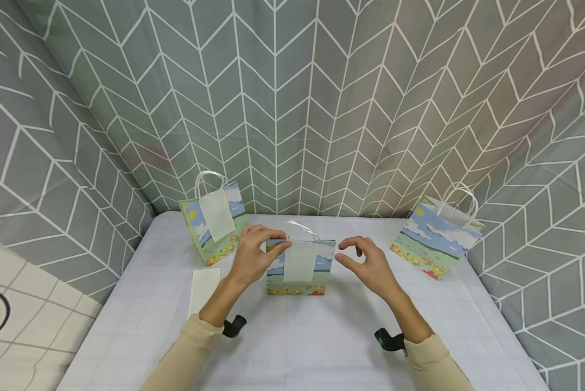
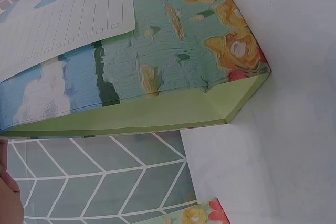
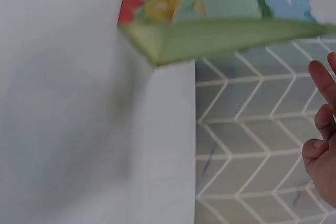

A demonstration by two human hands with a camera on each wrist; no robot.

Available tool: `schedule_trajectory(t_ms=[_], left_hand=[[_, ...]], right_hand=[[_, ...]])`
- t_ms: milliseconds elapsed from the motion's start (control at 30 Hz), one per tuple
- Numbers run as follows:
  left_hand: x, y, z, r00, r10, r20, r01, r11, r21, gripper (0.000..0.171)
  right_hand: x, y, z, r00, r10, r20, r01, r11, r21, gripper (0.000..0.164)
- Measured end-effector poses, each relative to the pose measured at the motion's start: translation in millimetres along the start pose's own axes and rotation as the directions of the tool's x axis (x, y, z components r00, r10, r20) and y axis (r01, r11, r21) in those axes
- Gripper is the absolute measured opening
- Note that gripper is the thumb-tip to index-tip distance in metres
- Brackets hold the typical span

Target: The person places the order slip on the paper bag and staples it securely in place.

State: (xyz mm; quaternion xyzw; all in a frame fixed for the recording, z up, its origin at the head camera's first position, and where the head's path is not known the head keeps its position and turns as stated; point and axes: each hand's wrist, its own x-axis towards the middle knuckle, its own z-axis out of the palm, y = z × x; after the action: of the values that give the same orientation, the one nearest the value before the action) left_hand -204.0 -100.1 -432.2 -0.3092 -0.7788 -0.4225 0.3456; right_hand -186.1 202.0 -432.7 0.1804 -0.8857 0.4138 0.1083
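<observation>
A small paper bag [image 1: 275,279] with a painted sky and flower print stands upright mid-table, its white handles [image 1: 304,228] rising at the top. Against its front lies a lined white paper sheet [image 1: 299,263], its top at the bag's upper edge. My left hand [image 1: 253,252] pinches the bag's top edge between thumb and index finger, at the sheet's upper left corner. To the right of the bag, my right hand [image 1: 368,266] hovers apart from it, fingers loosely bent and holding nothing. In the left wrist view, the sheet [image 2: 79,22] shows lines and small boxes.
A similar bag [image 1: 239,201] with a white sheet [image 1: 217,214] on its front stands back left. Another bag [image 1: 436,233] stands at right. A second lined sheet [image 1: 204,288] lies flat beside my left forearm. A patterned curtain [image 1: 292,108] hangs behind the white-covered table [image 1: 312,347].
</observation>
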Motion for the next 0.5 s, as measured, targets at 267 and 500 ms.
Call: schedule_trajectory(t_ms=[267, 500], left_hand=[[-0.5, 0.0, 0.1, 1.0, -0.006, 0.0, 0.006, 1.0, -0.018, 0.019], [-0.7, -0.4, -0.6, 1.0, -0.008, 0.007, 0.008, 1.0, -0.017, 0.019]], right_hand=[[-20.8, 24.0, -15.9, 0.997, 0.073, 0.032, -0.071, 0.996, -0.063, 0.026], [-36.0, 42.0, -31.8, 0.99, 0.13, 0.063, -0.123, 0.987, -0.099, 0.027]])
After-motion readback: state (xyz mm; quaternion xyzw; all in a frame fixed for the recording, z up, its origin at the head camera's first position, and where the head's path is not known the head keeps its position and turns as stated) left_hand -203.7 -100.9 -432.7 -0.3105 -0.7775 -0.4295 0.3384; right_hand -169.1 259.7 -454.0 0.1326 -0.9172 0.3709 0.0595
